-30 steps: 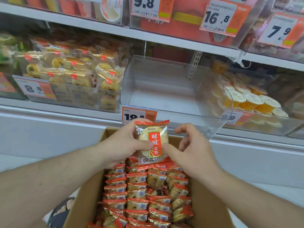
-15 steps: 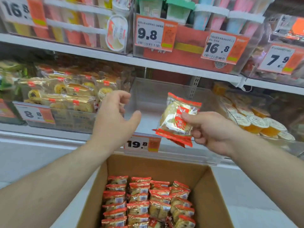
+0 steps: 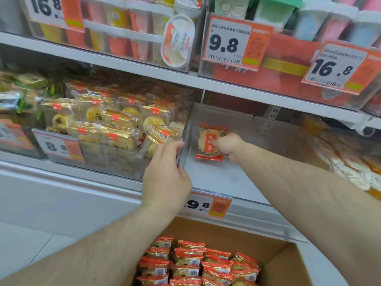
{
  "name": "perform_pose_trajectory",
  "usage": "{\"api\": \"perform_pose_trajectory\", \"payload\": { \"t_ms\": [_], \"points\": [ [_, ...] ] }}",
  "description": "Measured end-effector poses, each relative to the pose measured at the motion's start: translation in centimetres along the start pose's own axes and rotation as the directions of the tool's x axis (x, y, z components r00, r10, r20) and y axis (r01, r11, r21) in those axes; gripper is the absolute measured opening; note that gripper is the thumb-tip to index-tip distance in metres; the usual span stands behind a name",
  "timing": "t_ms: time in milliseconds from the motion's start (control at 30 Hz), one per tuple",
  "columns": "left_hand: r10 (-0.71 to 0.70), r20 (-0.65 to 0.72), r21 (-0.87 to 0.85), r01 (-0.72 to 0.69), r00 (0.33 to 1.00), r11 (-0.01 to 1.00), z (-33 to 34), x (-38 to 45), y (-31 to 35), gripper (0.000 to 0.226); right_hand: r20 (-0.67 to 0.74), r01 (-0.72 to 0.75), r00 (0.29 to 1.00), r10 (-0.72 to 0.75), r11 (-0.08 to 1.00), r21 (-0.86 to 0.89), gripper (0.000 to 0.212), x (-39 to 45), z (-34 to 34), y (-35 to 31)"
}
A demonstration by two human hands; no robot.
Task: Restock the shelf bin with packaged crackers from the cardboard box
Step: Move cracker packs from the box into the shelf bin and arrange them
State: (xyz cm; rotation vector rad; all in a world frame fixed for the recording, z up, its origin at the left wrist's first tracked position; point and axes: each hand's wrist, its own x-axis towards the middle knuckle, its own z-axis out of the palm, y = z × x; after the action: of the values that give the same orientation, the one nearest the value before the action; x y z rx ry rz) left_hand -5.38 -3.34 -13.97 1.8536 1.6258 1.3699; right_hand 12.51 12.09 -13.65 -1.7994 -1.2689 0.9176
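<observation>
My right hand [image 3: 229,146] reaches into the clear shelf bin [image 3: 233,182] and grips a red-and-clear cracker packet [image 3: 207,144], held upright against the bin's back left corner. My left hand [image 3: 167,174] rests on the bin's left front edge, fingers curled over the clear wall. Below, the open cardboard box [image 3: 274,250] holds several rows of the same red cracker packets [image 3: 198,263]. Apart from the held packet, I see nothing else inside the bin.
A bin of yellow pastry packets [image 3: 115,124] stands to the left, with an 8.8 tag. A bin of jelly cups [image 3: 354,168] is to the right. An upper shelf [image 3: 185,79] with price tags overhangs. The 19.8 tag [image 3: 208,205] hangs on the bin's front.
My right hand carried the packet from in front of the shelf into the bin's back left. My left hand went from open in the air to the bin's left edge. The view moved closer.
</observation>
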Motion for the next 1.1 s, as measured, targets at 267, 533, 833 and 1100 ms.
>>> {"api": "perform_pose_trajectory", "payload": {
  "t_ms": [267,533,833,1100],
  "points": [
    [0.047,-0.008,-0.027,-0.047,0.999,0.999,0.1,0.1,-0.6,0.051,-0.202,-0.023,0.977,-0.065,0.914,-0.404,0.041,2.7,2.3,1.1],
    [0.058,-0.016,-0.032,-0.059,0.998,0.998,0.0,0.0,-0.7,0.052,-0.327,-0.08,0.942,-0.068,0.905,-0.419,0.029,3.5,4.2,0.8],
    [0.052,-0.021,-0.021,-0.052,0.998,0.998,0.0,0.0,-0.5,0.051,-0.135,-0.079,0.99,0.041,0.954,-0.29,0.034,3.9,3.2,0.5],
    [0.112,-0.032,0.036,-0.111,0.993,0.993,-0.4,-0.2,-0.2,0.05,0.011,-0.056,0.998,0.058,0.987,-0.147,0.028,0.5,0.4,-0.3]
  ]
}}
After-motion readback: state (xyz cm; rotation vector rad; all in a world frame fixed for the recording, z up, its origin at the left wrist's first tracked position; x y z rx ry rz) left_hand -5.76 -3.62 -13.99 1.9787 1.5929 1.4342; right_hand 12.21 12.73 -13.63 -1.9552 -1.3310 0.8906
